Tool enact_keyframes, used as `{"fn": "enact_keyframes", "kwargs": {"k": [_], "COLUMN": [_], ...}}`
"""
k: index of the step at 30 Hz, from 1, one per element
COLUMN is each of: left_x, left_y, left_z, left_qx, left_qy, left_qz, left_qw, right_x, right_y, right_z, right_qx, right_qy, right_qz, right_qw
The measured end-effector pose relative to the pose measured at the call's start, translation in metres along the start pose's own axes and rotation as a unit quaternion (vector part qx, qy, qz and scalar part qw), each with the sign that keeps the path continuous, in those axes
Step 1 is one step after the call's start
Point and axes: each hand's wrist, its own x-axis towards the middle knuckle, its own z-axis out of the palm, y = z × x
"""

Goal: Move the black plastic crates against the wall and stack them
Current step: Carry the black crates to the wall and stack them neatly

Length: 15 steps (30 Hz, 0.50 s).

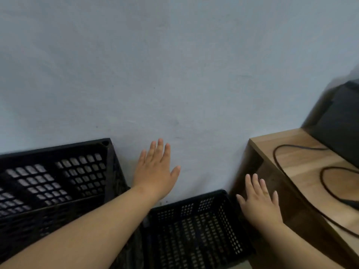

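Observation:
A large black plastic crate stands high at the left, its far rim against the pale wall. A smaller black crate sits lower in the middle, also near the wall. My left hand is raised above the gap between the two crates, fingers straight and spread, holding nothing. My right hand hovers with straight fingers just right of the small crate, beside the wooden desk, and holds nothing. The lower part of the large crate is hidden by my left forearm.
A wooden desk fills the right side, close to the small crate. A black cable loops across its top, and a dark device stands at its back. The pale wall fills the upper view.

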Motion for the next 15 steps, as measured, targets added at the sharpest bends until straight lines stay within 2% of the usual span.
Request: {"fn": "enact_keyframes", "kwargs": {"k": [6, 10, 15], "left_x": [0.019, 0.006, -0.002], "left_y": [0.052, 0.043, 0.02], "left_z": [0.127, 0.224, 0.337], "left_qx": [0.007, 0.032, 0.064], "left_qy": [-0.07, -0.123, -0.181], "left_qz": [-0.103, -0.186, -0.23], "left_qw": [0.992, 0.974, 0.954], "right_x": [0.072, 0.116, 0.165], "right_y": [0.081, 0.112, 0.137], "right_z": [0.041, 0.1, 0.204], "right_qx": [-0.06, -0.085, -0.096], "right_qy": [-0.06, -0.111, -0.142], "right_qz": [-0.025, -0.042, -0.07], "right_qw": [0.996, 0.989, 0.983]}}
